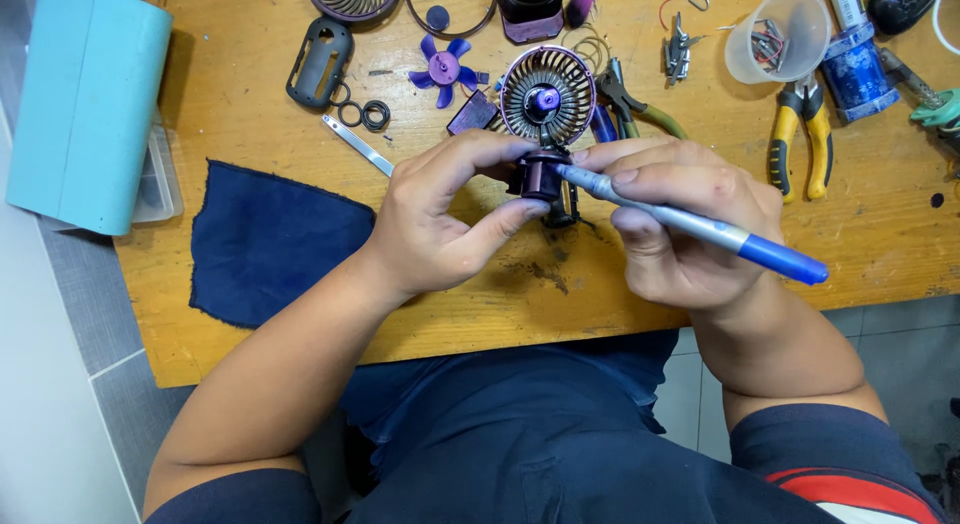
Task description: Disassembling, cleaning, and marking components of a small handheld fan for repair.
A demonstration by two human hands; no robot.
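The left hand (440, 219) gripped a small dark purple fan housing (541, 174) between thumb and fingertips, above the desk's (250, 94) near edge. The right hand (680, 224) was closed around a screwdriver (690, 224) — grey shaft, glossy blue handle — tip at the housing. A round ribbed grille (548, 94) rose just behind. Farther out lay a purple propeller (443, 69), yellow-handled pliers (800, 134) and a frayed navy cloth (275, 239).

The small fan part (541, 172) is looking dark purple. The pen (690, 224) is showing grey and blue. The cloth (270, 239) is looking dark blue, the pliers (800, 139) are showing yellow handles, and the surface (240, 114) is looking yellowy brown.
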